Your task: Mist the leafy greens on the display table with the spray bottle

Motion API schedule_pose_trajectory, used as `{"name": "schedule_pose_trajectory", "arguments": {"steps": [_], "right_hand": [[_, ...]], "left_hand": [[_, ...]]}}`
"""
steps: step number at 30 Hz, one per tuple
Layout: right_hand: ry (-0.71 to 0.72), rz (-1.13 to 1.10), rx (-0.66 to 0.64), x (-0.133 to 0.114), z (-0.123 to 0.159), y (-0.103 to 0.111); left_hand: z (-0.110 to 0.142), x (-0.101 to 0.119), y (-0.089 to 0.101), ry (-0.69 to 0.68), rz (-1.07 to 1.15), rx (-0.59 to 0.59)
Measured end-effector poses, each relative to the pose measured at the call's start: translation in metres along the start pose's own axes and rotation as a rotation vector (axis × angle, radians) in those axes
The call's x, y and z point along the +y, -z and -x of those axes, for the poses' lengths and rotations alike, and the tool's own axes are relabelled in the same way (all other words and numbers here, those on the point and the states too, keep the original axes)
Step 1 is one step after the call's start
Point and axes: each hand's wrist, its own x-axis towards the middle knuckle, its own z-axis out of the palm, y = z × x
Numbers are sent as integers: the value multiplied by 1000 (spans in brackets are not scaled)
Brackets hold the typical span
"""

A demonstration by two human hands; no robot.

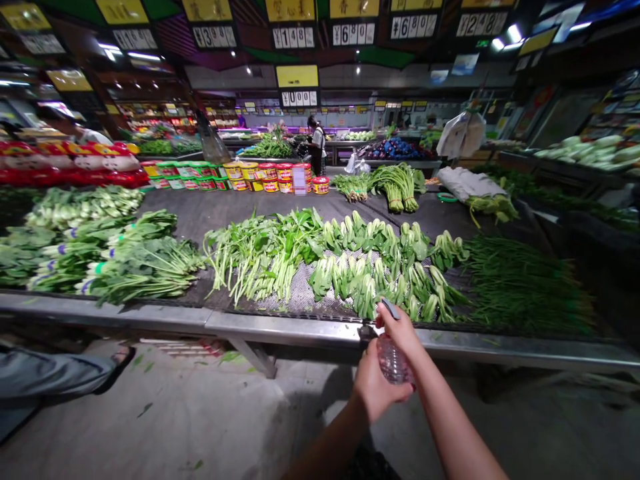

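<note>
A clear ribbed bottle [393, 361] with a grey-topped head is held upright or nearly so at the near side of the display's metal edge [300, 328]. The person's left hand [373, 381] wraps around its body, fingers closed on it; the right hand [401, 331] grips the head, though the exact finger placement is partly hidden. Just beyond lie small leafy greens [370, 268] in two rows, with long-stemmed greens [265, 257] to their left and thin green stalks [525, 280] to their right. Colourful tubs [265, 177] line the back.
</note>
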Motion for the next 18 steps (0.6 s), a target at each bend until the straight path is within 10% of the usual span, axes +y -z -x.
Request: {"name": "schedule_pose_trajectory", "arguments": {"steps": [18], "right_hand": [[2,13,-39,23,-7,4]], "left_hand": [[-3,-8,-13,-81,-158,65]]}}
